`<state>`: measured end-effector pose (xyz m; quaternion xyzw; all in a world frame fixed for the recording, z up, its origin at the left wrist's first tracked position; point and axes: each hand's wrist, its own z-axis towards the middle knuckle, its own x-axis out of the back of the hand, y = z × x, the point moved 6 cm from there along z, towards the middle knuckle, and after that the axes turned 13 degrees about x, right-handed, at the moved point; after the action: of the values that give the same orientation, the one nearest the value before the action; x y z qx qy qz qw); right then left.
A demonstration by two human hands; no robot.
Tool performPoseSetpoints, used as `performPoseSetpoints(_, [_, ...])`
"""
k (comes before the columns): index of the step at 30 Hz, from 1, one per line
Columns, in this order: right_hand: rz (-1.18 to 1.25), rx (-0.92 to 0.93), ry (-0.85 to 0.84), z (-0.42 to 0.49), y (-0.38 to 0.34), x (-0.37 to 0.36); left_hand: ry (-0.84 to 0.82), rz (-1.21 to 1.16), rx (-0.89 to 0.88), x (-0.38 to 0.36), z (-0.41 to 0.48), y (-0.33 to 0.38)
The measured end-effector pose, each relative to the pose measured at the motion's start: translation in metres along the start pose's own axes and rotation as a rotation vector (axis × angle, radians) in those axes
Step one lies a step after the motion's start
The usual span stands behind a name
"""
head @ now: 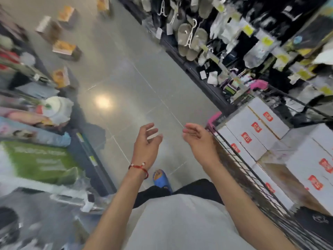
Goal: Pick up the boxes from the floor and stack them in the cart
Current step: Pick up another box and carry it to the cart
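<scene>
Shop aisle, frame smeared by motion. Left hand (pixel 146 139) at lower centre, red thread bracelet (pixel 138 167) at the wrist: fingers loosely spread, holding nothing. Right hand (pixel 196 137) just beside it, near the cart's pink corner (pixel 213 120): likewise relaxed and empty. Wire cart (pixel 239 159) along the right edge, already loaded with white boxes with red labels (pixel 252 130), packed in touching rows. Orange-printed boxes on the grey floor (pixel 126 78) in the upper left, well apart from both hands: nearest box (pixel 60 78) beside the left-hand shelving (pixel 21 69), another (pixel 66 48) above it, more (pixel 47 26) further up the aisle. Probably between loads, next pick not yet begun. For a clean pick: walk right up to the nearest box rather than reaching; bend at the knees; take it with both hands on opposite sides, kept level; mind footing in the blue slipper (pixel 160 178) on smooth tile. At the cart, set flush against the rows already in, no overhang.
</scene>
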<state>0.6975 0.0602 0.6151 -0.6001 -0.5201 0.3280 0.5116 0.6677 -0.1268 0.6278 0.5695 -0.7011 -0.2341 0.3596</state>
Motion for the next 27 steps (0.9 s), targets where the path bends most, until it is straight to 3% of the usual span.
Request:
performPoseSetpoints(6, [0.011, 0.022, -0.117, 0.056, -0.031, -0.096, 0.112, -0.086, 0.052, 0.087, 0.059, 0.015])
performPoseSetpoints(14, [-0.045, 0.008, -0.247, 0.18, -0.059, -0.18, 0.193, -0.155, 0.153, 0.148, 0.16, 0.054])
performPoseSetpoints(27, [-0.122, 0.058, -0.548, 0.397, -0.155, -0.337, 0.387, -0.386, 0.209, 0.243, 0.315, 0.194])
